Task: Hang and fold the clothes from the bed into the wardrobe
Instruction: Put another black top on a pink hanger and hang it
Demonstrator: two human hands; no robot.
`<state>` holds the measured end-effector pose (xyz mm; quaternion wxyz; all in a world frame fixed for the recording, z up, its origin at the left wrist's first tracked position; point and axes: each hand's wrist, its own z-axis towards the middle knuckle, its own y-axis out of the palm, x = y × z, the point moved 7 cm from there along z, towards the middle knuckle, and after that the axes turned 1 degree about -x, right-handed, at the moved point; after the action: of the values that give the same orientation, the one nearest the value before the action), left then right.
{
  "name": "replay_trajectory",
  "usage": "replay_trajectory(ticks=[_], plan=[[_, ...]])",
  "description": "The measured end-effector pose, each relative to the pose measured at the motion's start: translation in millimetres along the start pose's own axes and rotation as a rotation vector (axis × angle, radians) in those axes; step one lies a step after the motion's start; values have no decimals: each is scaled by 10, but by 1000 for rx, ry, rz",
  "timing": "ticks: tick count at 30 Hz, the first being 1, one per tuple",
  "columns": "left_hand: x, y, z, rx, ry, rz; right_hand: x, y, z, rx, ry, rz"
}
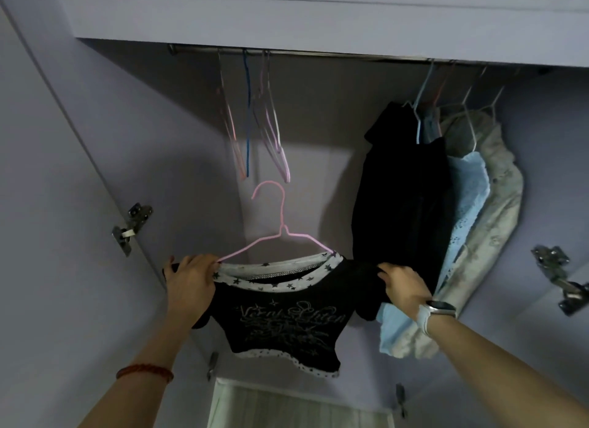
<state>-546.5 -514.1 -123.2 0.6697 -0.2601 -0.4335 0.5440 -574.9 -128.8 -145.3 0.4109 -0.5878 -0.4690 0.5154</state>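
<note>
Item: black top (280, 319) with star-print trim, mounted on a pink wire hanger (280, 233), held up between my two hands in front of the open wardrobe.

Left hand (191, 276): fingers curled round the top's left shoulder and that end of the hanger wire.

Right hand (404, 284): fingers pinched the black cloth of the right shoulder and sleeve; watch on that wrist.

Hook: free, standing above and between my hands, well below the rail (318, 54).

Rail contents: empty hangers (255, 124) above my left hand; a dark garment (401, 198), a pale blue one (468, 198) and a light floral one (497, 204) above and beyond my right hand. A bare stretch of rail lay between the two groups.

Handling note, as I judged it: the neckline sat wide, so both shoulders wanted seating squarely on the wire before letting go, or the top might slip off one end. Best then to take the hanger by its neck, lift the hook to the bare stretch and keep it out of the empty hangers.
</note>
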Motion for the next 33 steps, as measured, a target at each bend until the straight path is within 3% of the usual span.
replay_trajectory(ticks=[6, 9, 12, 15, 19, 22, 24, 28, 33], plan=[[-91, -1, 156, -70, -56, -68, 484, -37, -280, 96, 274, 55], [-10, 45, 154, -94, -25, -77, 175, -146, -283, 276, 32, 227], [120, 104, 180, -110, 9, -81, -159, -191, -225, 273, -167, 97], [215, 118, 261, -163, 0, -107, -259, -161, -196, 177, -213, -16], [491, 102, 426, -277, 63, -139, -145, -308, -288, 267, -213, 44], [711, 71, 570, -316, 72, -133, -10, -421, -379, 290, -81, 58], [880, -38, 694, -257, 89, -135, 90, -512, -433, 308, 36, 33], [1358, -550, 915, 109, 250, -177, 64, -844, -496, 399, 200, 78], [1923, -1100, 1146, 309, 329, -172, -261, -1324, -407, 507, 292, 250]])
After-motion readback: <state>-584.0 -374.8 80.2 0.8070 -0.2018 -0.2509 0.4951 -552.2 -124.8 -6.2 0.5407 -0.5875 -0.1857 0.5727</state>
